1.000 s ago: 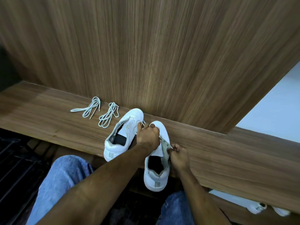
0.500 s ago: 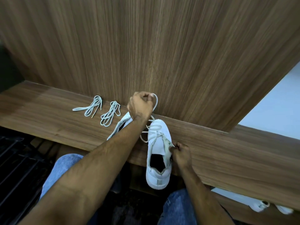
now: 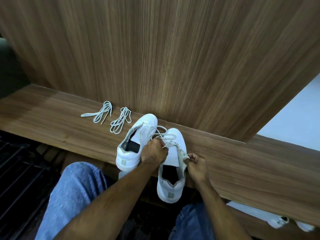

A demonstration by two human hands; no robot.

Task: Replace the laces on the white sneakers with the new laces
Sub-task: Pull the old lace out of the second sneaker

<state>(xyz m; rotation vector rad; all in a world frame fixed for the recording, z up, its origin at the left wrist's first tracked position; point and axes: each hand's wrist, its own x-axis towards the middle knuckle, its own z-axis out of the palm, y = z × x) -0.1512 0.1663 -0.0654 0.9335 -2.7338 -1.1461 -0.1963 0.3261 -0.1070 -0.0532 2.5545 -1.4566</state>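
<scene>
left hand (image 3: 153,151) lowered, gripping lace (image 3: 166,136), sneaker (image 3: 172,163) toe pointing away

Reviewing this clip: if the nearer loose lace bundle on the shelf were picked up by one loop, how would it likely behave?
The lace bundle lies in slack, uneven loops, so it would probably droop and unravel rather than hold shape. It looks thin and likely very light. Lying flat on the wooden shelf, it seems unlikely to roll.
</scene>
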